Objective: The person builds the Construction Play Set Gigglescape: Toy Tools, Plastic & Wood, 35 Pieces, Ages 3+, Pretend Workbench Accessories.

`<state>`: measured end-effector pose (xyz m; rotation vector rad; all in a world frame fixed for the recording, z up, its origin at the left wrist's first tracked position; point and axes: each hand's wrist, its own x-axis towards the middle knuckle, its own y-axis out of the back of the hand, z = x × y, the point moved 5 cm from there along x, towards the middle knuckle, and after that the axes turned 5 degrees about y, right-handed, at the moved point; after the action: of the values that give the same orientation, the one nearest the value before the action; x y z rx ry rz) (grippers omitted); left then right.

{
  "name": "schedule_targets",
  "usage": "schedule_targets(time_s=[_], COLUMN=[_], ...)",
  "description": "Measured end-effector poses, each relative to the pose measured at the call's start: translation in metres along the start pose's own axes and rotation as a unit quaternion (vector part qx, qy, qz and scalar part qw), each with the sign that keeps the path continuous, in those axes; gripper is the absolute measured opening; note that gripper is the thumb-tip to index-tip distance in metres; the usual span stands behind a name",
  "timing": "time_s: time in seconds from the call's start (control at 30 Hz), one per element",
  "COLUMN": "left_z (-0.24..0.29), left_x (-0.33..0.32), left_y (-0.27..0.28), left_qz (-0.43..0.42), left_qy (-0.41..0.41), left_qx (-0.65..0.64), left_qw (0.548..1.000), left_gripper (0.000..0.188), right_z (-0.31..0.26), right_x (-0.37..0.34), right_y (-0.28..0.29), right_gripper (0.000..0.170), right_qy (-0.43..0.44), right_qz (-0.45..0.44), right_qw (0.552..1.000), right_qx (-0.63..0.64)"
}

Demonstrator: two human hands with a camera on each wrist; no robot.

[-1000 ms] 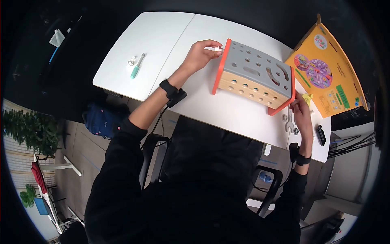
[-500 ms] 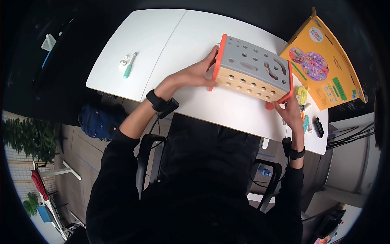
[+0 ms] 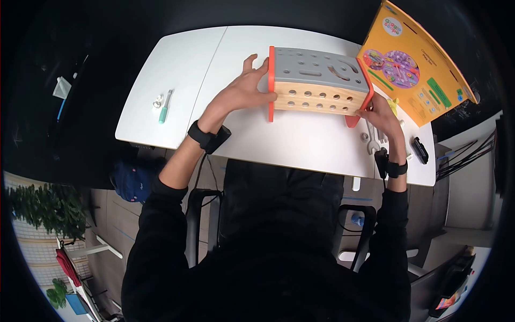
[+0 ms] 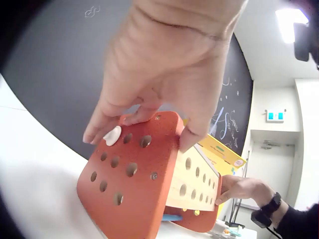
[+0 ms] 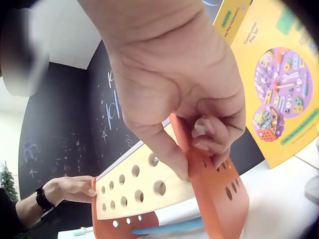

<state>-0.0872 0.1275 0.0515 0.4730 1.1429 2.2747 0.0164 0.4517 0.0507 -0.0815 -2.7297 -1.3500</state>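
Both hands have a real grip on the wooden box with orange-red ends and a grey top (image 3: 322,88), at or just over the white table (image 3: 300,145); left hand (image 3: 238,94) grasps one end panel, right hand (image 3: 385,117) pinches the other; best bet is steering both ends evenly and keeping the left fingertips off the small white peg (image 4: 112,135); can't tell if every foot touches down; right fingertips partly hidden, yellow piece (image 3: 394,107) mostly blocked, box interior mostly out of sight
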Motion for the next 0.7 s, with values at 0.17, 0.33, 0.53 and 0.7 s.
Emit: schedule_targets(time_s=[0.17, 0.33, 0.53, 0.7], left_z=[-0.01, -0.013, -0.01, -0.024], left_x=[0.015, 0.02, 0.027, 0.044], left_y=[0.001, 0.016, 0.015, -0.006], left_qz=[0.025, 0.076, -0.04, -0.074], left_qy=[-0.032, 0.083, 0.084, 0.147], left_qx=[-0.057, -0.186, -0.111, -0.273], left_qw=[0.998, 0.976, 0.989, 0.948], left_gripper=[0.06, 0.084, 0.091, 0.089], right_z=[0.005, 0.002, -0.016, 0.006], right_x=[0.002, 0.008, 0.013, 0.028], right_y=[0.001, 0.016, 0.038, 0.031], right_gripper=[0.044, 0.046, 0.044, 0.051], right_qy=[-0.02, -0.018, -0.013, -0.092], right_qz=[-0.021, -0.052, -0.028, -0.024], right_qw=[1.0, 0.997, 0.997, 0.982], right_qx=[0.01, 0.058, 0.075, 0.16])
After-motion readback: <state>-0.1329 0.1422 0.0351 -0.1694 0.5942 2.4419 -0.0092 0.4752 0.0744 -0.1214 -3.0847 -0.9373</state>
